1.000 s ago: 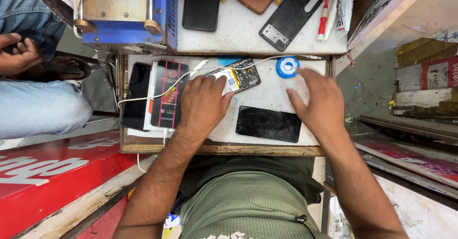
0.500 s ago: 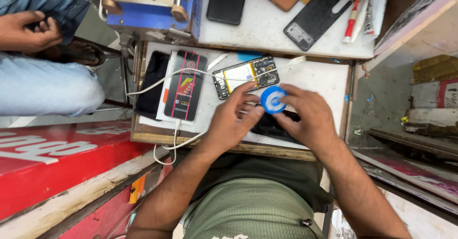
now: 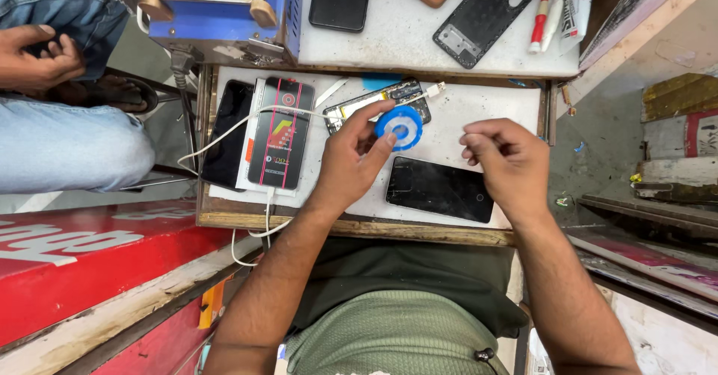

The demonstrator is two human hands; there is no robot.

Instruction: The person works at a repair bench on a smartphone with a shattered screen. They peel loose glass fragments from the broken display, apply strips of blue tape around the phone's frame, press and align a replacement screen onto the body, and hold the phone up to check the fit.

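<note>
My left hand point(image 3: 350, 160) holds a small blue tape roll point(image 3: 399, 127) between thumb and fingers, above the white work tray point(image 3: 486, 106). My right hand point(image 3: 510, 163) hovers to the right of the roll with its fingertips pinched together; whether a thin strand of tape is between them cannot be told. A black phone screen point(image 3: 440, 189) lies flat on the tray below both hands. An opened phone with its circuit board showing point(image 3: 351, 104) lies behind the roll, partly hidden by my left fingers.
A boxed phone with a white cable point(image 3: 278, 132) and a black phone point(image 3: 228, 132) lie at the tray's left. On the upper shelf sit a blue machine point(image 3: 217, 16), phones, a back cover point(image 3: 482, 17) and pens point(image 3: 540, 5). Another person's hand point(image 3: 34, 53) and jeans are at left.
My left hand has kept the blue roll while my right hand drew away to the right. The camera view has shifted slightly.
</note>
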